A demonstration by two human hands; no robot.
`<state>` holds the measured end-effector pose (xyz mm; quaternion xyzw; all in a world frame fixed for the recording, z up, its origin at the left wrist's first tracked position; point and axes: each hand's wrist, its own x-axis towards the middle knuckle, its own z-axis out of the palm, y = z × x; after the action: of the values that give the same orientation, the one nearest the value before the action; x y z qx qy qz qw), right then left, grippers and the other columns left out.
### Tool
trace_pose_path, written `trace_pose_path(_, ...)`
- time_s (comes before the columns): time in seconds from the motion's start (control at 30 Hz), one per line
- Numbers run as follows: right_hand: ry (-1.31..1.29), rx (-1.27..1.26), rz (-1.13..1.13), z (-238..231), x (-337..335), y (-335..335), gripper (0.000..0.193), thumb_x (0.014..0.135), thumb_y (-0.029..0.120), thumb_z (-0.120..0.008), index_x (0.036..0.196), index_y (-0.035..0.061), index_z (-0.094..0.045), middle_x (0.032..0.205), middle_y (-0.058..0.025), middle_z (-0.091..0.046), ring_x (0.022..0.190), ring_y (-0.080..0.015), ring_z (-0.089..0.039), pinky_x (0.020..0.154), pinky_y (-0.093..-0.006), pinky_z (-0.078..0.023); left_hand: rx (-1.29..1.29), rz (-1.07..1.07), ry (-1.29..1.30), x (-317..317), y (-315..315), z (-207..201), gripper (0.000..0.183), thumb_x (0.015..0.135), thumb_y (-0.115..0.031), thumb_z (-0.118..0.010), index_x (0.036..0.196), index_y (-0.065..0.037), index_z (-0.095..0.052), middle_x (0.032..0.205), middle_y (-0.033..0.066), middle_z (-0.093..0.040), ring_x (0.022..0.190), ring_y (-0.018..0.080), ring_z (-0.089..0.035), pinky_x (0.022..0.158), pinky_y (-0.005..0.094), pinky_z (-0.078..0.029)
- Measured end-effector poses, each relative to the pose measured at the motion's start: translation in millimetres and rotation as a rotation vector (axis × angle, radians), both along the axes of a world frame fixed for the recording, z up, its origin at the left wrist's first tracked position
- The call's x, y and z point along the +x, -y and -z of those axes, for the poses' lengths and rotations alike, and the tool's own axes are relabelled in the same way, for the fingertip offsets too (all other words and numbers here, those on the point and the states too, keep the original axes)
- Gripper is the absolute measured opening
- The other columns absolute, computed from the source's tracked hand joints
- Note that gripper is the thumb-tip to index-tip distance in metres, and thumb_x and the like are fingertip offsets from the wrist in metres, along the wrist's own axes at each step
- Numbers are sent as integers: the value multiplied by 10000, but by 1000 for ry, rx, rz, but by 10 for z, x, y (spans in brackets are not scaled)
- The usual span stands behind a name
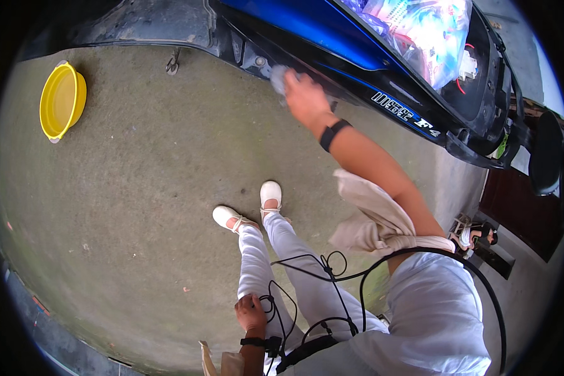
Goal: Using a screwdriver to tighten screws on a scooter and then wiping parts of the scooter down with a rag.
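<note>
My right hand (pixel 305 94) reaches up and forward, pressing a grey cloth (pixel 277 78) against the lower side panel of a blue and black scooter (pixel 332 31). A black band sits on that wrist. My left hand (pixel 250 311) rests on my left thigh near the lower edge, fingers curled, with a black band on the wrist; it seems to hold nothing. My legs in white trousers and white shoes (pixel 247 210) stand on the concrete ground below the scooter.
A yellow plastic basin (pixel 61 100) lies on the concrete at the far left. A clear bag of colourful packets (pixel 426 31) sits in the scooter's footwell. Black cables (pixel 332 276) hang across my lap. A dark doorway and step are at the right.
</note>
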<state>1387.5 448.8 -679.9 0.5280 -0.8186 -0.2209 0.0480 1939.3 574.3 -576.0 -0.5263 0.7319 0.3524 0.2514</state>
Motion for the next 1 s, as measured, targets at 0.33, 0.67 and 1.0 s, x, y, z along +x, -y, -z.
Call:
trace_pose_path(0.33, 87, 193, -165, -640, 130, -1120, 384, 796, 141, -539, 1159, 30, -593, 1271, -76, -446, 1035, -247, -513, 813, -365, -479, -6, -33, -64, 48, -58, -30, 203, 867, -243, -541, 878, -59, -627, 910, 138, -625, 897, 362, -546, 809, 457, -438)
trace_pose_path(0.67, -447, 753, -553, -691, -46, -622, 459, 903, 285, -412, 1293, 75, -533, 1498, -71, -277, 1407, -302, -115, 1140, -485, -93, -23, -85, -54, 56, -64, -25, 197, 858, -235, -553, 871, -53, -629, 906, 134, -631, 915, 357, -547, 825, 454, -434)
trace_pose_path(1.0, 264, 375, 632, -851, -848, -3003, 360, 855, 130, -450, 1167, 20, -590, 1375, -155, -414, 1285, -306, -364, 1077, -407, -281, -28, -133, -104, -61, -15, -42, 241, 894, -257, -526, 888, -39, -629, 912, 139, -632, 891, 366, -554, 812, 461, -439)
